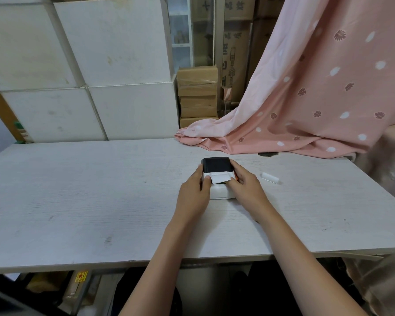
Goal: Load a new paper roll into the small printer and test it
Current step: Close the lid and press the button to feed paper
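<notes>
A small white printer [219,193] with a black lid [216,164] sits on the white table [78,190], right of centre. A short strip of white paper [219,178] sticks out from under the lid toward me. My left hand [195,193] grips the printer's left side, thumb next to the paper strip. My right hand [244,183] holds the right side, fingers along the lid's edge and thumb near the paper. A small white tube [269,178], like a paper core, lies on the table to the right of the printer.
Pink patterned cloth [317,87] drapes down onto the table's far right. Large white boxes [89,65] stack behind the far edge, with brown cartons [197,96] beside them. The table's near edge runs below my forearms.
</notes>
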A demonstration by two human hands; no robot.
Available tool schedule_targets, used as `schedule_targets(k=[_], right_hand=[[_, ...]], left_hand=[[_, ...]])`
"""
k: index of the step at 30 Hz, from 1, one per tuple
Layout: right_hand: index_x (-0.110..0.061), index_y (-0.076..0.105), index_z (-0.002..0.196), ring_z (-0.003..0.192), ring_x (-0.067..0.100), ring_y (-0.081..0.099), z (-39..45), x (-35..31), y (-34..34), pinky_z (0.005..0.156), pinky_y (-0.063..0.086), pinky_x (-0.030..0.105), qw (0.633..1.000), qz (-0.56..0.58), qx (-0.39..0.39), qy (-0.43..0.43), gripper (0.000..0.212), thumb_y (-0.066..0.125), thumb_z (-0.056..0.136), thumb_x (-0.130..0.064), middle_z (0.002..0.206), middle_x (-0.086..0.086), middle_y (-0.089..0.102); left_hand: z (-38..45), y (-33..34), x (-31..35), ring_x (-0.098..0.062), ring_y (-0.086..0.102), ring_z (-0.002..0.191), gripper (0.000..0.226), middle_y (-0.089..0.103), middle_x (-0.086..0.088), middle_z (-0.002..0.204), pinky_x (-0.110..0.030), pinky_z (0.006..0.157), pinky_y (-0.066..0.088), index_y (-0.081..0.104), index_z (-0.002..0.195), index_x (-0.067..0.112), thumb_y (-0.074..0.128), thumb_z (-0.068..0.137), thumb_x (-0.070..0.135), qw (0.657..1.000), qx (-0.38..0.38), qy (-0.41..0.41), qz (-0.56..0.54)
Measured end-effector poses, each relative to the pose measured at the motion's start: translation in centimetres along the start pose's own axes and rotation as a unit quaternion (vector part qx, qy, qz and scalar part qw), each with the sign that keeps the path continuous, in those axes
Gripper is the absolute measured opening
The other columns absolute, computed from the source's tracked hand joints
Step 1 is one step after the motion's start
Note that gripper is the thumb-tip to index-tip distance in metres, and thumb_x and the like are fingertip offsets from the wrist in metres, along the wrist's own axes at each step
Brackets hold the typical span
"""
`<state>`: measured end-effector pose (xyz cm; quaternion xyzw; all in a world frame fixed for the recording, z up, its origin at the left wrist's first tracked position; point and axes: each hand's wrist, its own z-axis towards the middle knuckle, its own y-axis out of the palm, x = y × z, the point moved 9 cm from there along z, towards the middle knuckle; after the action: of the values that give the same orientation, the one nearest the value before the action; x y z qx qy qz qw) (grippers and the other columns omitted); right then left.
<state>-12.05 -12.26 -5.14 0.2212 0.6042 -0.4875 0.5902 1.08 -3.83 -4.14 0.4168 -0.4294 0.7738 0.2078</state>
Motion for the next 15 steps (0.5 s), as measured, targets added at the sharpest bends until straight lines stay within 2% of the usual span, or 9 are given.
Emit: schedule_targets(k=[5, 8, 15], right_hand=[[-0.053, 0.064, 0.134, 0.121, 0.031, 0.067, 0.01, -0.12, 0.03, 0.112, 0.052, 0.05, 1.0, 0.0, 0.002, 0.0, 0.043, 0.059, 0.093, -0.04, 0.12, -0.006, 0.078], [-0.053, 0.064, 0.136, 0.122, 0.03, 0.067, -0.05, -0.18, 0.05, 0.112, 0.052, 0.048, 1.0, 0.003, 0.001, 0.0, 0.045, 0.06, 0.093, -0.041, 0.122, -0.011, 0.077], [-0.057, 0.062, 0.136, 0.122, 0.035, 0.065, -0.01, 0.08, -0.01, 0.11, 0.053, 0.053, 1.0, 0.003, 0.01, 0.004, 0.046, 0.058, 0.096, -0.034, 0.123, -0.001, 0.077]], left_hand=[[0.03, 0.0, 0.04, -0.012, 0.06, 0.079, 0.042, 0.068, -0.005, 0.089, -0.022, 0.069, 0.044, 0.047, 0.142, 0.038, 0.038, 0.103, 0.025, 1.0, 0.001, 0.003, 0.014], [0.01, -0.03, 0.18, -0.014, 0.061, 0.08, 0.041, 0.068, -0.007, 0.088, -0.027, 0.07, 0.045, 0.048, 0.14, 0.038, 0.039, 0.103, 0.024, 1.0, 0.001, 0.004, 0.012], [-0.05, -0.07, 0.24, -0.017, 0.06, 0.078, 0.041, 0.067, -0.01, 0.086, -0.027, 0.068, 0.044, 0.049, 0.14, 0.036, 0.038, 0.102, 0.023, 1.0, 0.002, 0.004, 0.015]])
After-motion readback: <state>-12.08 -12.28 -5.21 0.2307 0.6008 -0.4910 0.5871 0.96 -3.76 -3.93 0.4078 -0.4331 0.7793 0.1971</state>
